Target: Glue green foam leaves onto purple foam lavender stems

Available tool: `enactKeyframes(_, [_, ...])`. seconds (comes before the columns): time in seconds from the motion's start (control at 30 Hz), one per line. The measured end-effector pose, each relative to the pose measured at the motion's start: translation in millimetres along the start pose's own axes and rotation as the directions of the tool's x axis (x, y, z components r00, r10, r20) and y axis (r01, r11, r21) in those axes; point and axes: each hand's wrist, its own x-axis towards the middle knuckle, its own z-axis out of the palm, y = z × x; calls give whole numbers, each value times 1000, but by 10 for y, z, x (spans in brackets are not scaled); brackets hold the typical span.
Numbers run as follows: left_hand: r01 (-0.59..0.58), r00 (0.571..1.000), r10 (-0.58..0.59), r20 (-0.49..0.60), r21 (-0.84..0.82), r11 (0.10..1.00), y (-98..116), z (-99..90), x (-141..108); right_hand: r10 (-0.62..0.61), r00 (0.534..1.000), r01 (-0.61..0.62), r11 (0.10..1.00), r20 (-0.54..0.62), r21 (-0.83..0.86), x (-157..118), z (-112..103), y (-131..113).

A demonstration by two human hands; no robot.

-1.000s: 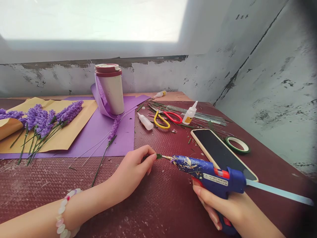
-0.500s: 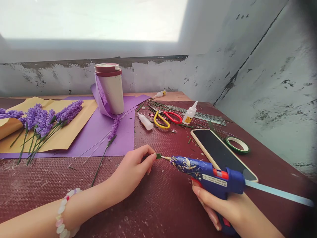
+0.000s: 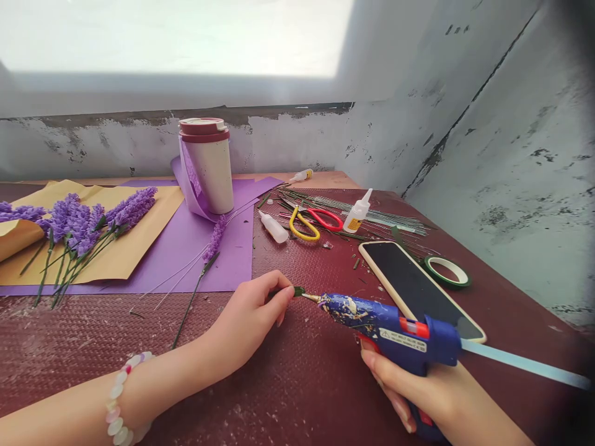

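little has moved since the earlier frames: the hot glue gun (image 3: 385, 328) sits almost where it was, its metal nozzle (image 3: 310, 297) right at the green stem tip (image 3: 298, 291), which pokes out of the left hand (image 3: 248, 322). that hand is closed in a pinch, wrist low over the bench (image 3: 93, 353) near its front edge, a beaded bracelet (image 3: 118, 396) on the wrist. the right hand (image 3: 409, 390) is closed around the grip near the front right corner, fingers curled under the red trigger (image 3: 367, 341). a white label (image 3: 402, 337) on the gun seems to read "hot melt glue gun". a pale blue glue stick (image 3: 525, 365) runs out of its back, and the gun's body hides part of a phone (image 3: 418, 285), lying face up. beyond it, toward the right edge, is a roll of green floral tape (image 3: 446, 272). along the back edge lie yellow and red scissors (image 3: 304, 226), a labelled glue bottle (image 3: 357, 212), a white squeeze bottle (image 3: 273, 227), bundled wires (image 3: 372, 214) and a travel mug (image 3: 207, 167). toward the left edge, purple paper (image 3: 199, 260) and kraft paper (image 3: 139, 248) carry purple lavender stems (image 3: 79, 226).
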Motion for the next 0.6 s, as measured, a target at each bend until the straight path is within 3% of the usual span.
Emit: enactKeyframes(0.6, [9, 1000, -9, 0, -28, 1000, -8, 0, 14, 9, 1000, -8, 999, -17, 41, -27, 33, -64])
